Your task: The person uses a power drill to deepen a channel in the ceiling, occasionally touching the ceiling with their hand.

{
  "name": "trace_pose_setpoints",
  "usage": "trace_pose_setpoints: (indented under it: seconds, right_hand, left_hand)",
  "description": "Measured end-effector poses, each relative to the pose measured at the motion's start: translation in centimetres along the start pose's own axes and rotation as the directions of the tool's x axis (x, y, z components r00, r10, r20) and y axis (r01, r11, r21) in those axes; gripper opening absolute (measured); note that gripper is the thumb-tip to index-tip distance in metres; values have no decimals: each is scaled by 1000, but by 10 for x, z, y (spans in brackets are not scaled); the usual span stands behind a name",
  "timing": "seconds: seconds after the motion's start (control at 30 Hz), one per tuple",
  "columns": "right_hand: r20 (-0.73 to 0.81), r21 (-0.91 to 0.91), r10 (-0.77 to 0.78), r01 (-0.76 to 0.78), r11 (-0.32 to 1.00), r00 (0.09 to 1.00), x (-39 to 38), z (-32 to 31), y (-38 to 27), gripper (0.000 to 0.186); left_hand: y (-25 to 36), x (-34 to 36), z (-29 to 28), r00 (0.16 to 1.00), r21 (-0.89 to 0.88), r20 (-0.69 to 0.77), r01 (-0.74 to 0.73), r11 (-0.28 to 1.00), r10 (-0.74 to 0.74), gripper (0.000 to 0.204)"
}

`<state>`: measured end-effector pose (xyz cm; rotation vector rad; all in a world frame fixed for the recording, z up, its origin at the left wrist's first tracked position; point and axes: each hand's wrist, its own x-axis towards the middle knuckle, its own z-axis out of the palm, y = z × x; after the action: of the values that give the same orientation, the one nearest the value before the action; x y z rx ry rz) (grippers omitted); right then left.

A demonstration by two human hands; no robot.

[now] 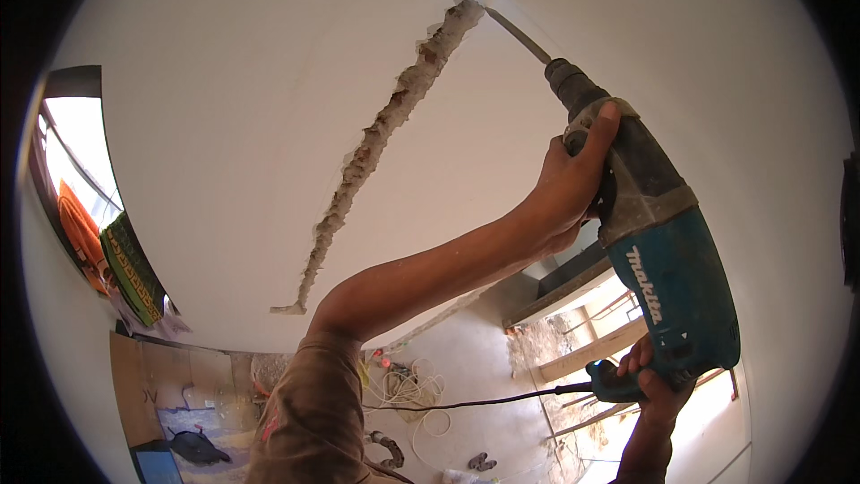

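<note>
As bit (pixel 520 35) meets groove's (pixel 391 116) upper edge, chiselling seems underway.
Left hand (pixel 573 172), right hand (pixel 659 393): fingers wrap drill (pixel 676 260); continuing needs steadiness.

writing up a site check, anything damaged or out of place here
Yes: a jagged groove breaks the otherwise smooth wall, its rough inside exposed, reaching up near the drill bit. Pale cable lies tangled below.

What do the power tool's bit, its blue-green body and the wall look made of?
Bit: likely steel; slim, grey, hard-edged.
Blue-green body: probably hard plastic; smooth, moulded curves.
Wall: seemingly painted plaster; pale and matte, while the groove exposes rough, crumbly grey-brown material, perhaps masonry.
</note>
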<state>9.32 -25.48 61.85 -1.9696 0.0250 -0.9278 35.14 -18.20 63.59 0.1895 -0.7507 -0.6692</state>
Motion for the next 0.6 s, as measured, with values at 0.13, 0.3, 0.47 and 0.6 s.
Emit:
trace_pose_setpoints:
  seconds: [0.13,0.3,0.47,0.6]
  right_hand:
    - [38,31,-2,1,1000,999,4,-5,3,49]
    - [203,166,-8,-27,986,979,23,-25,9,53]
    - [170,219,77,-114,969,982,33,-31,13,50]
    - [110,131,55,-70,989,992,32,-29,17,51]
  left_hand:
    - [3,2,-1,1000,30,17,5,1000,-5,94]
    - [2,9,7,999,21,-35,-1,1000,2,83]
    - [-1,16,9,994,36,-105,-3,999,6,76]
    - [-4,21,5,994,32,-108,4,999,-1,74]
